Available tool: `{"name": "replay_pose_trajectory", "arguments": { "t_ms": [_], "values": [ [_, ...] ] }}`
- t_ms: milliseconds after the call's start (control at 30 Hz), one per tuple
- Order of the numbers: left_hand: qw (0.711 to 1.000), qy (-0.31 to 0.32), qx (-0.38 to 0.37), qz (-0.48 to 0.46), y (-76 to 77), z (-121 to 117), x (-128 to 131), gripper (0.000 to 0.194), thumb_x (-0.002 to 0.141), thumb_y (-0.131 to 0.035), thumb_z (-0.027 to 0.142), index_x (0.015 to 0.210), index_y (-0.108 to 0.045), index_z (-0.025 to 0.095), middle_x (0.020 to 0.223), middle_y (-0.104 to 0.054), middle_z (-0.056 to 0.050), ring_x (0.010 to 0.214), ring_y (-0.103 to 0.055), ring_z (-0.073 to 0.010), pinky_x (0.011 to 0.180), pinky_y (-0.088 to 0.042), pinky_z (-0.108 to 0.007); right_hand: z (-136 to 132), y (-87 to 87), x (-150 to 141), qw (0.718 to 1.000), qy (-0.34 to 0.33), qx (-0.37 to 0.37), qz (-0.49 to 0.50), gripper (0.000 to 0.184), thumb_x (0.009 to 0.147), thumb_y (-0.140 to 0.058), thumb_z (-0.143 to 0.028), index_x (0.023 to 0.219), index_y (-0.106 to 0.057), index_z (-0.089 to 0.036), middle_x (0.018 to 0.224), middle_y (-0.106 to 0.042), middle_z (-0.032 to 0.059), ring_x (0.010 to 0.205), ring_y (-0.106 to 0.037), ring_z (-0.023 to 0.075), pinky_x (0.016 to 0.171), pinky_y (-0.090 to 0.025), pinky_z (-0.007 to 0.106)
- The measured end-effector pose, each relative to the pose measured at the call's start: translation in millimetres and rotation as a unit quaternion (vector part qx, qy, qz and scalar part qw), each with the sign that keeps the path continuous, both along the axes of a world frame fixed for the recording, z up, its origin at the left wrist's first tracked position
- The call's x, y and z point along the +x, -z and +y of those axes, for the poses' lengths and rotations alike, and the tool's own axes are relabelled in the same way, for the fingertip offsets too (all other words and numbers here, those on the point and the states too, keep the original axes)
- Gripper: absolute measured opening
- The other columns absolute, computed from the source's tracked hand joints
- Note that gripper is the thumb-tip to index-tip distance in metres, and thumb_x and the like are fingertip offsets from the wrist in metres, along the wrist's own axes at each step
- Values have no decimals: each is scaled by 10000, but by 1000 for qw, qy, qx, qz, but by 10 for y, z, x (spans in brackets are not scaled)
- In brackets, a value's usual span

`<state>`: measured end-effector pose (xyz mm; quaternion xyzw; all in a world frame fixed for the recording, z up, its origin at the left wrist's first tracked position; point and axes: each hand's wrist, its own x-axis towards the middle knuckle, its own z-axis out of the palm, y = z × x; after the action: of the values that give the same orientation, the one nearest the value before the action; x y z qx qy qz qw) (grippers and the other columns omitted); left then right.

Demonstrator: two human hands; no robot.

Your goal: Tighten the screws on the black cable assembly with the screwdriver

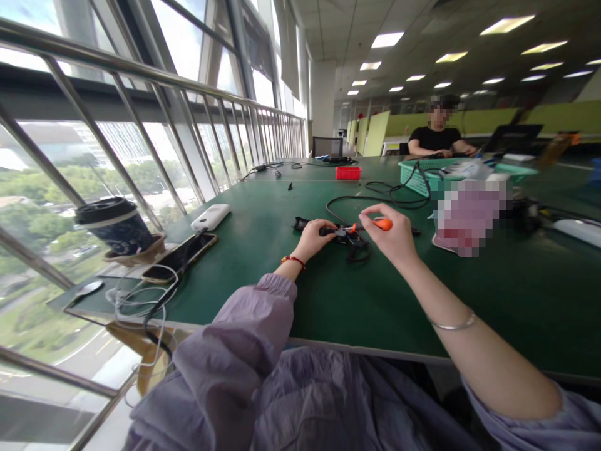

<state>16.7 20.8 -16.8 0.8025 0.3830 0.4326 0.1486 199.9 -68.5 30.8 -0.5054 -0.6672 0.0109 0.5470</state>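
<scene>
Left hand (313, 238): resting on the green worktop (291, 294), fingers curled over the end of a small black device (350, 237); grip closed on it, pinning it down.
Right hand (393, 235): raised just above the device, grip closed round a screwdriver (375, 224) with an orange handle, tip angled down and left onto the device.
Device: lying flat mid-worktop, between the two hands, with a black cable (375, 199) looping away behind it.
Left of the hands: white power bank (211, 217), then a phone (181, 257) face up, then a lidded paper cup (115, 227) near the worktop's edge by the window railing; white cords (141, 294) trailing off the edge.
Far side: small red box (348, 173), teal basket (425, 170) with cable hanging over its rim.
Background: another person in a black top (434, 139) seated at the far end, well apart.
</scene>
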Motion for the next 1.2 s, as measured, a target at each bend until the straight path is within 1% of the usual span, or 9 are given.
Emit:
{"name": "replay_pose_trajectory", "arguments": {
  "t_ms": [233,367,467,600,667,767,867,1067,1200],
  "values": [
    [1000,-3,-3,1,0,-3,4,126,724,-711,141,848,-705,163,958,-716,-61,914,-641,-189,905,-482,-340,36,14,6,998,-23,54,6,551,700,-637,-361,1207,-498,-196,814,-622,18,734,-604,185,728,-486,322],
    [1000,0,-3,-4,-5,-13,5,121,727,-706,144,846,-705,169,960,-715,-57,913,-641,-186,907,-481,-342,1,5,2,1000,19,-10,13,325,735,-613,-447,962,-616,-214,637,-586,-8,616,-589,177,641,-463,295],
    [1000,-1,-3,-5,-15,-21,3,118,723,-709,138,838,-704,166,956,-716,-57,913,-639,-190,903,-480,-342,-7,-2,-13,1000,8,0,12,239,755,-592,-420,864,-629,-210,710,-624,21,639,-597,172,667,-470,297],
    [1000,-4,-3,-1,-19,-24,-3,115,726,-708,131,837,-699,163,952,-716,-57,913,-637,-188,901,-476,-338,30,21,-33,998,5,60,26,591,675,-671,-374,1209,-497,-189,905,-626,46,752,-606,181,737,-492,320],
    [1000,-6,-3,2,-16,-22,-6,117,730,-707,130,843,-698,159,957,-715,-60,917,-636,-187,902,-474,-335,39,31,-40,998,29,49,35,665,653,-692,-408,1240,-467,-189,847,-616,26,742,-604,191,729,-493,331],
    [1000,-8,-3,3,-10,-16,-8,122,730,-707,128,848,-699,157,962,-717,-64,927,-634,-191,911,-470,-340,24,28,-47,998,52,-1,40,455,693,-657,-477,1050,-580,-205,690,-593,-2,657,-592,194,692,-483,333],
    [1000,-7,-3,4,-7,-9,-7,124,730,-705,138,851,-702,168,964,-718,-56,931,-634,-191,920,-467,-348,12,17,-53,999,22,-17,43,270,748,-602,-448,876,-619,-212,723,-623,27,674,-603,194,693,-481,328],
    [1000,-6,-4,-1,-2,-2,-6,116,732,-700,144,845,-699,169,961,-714,-58,921,-632,-189,924,-465,-353,55,31,-51,997,-15,54,54,633,659,-678,-379,1236,-481,-206,909,-635,39,793,-618,191,722,-493,319],
    [1000,2,-3,-5,9,-11,0,104,735,-687,139,834,-681,172,956,-695,-53,926,-618,-184,929,-463,-355,27,23,-40,999,7,-28,44,309,743,-590,-455,924,-635,-209,623,-587,-3,592,-576,172,586,-445,284]
  ]
}}
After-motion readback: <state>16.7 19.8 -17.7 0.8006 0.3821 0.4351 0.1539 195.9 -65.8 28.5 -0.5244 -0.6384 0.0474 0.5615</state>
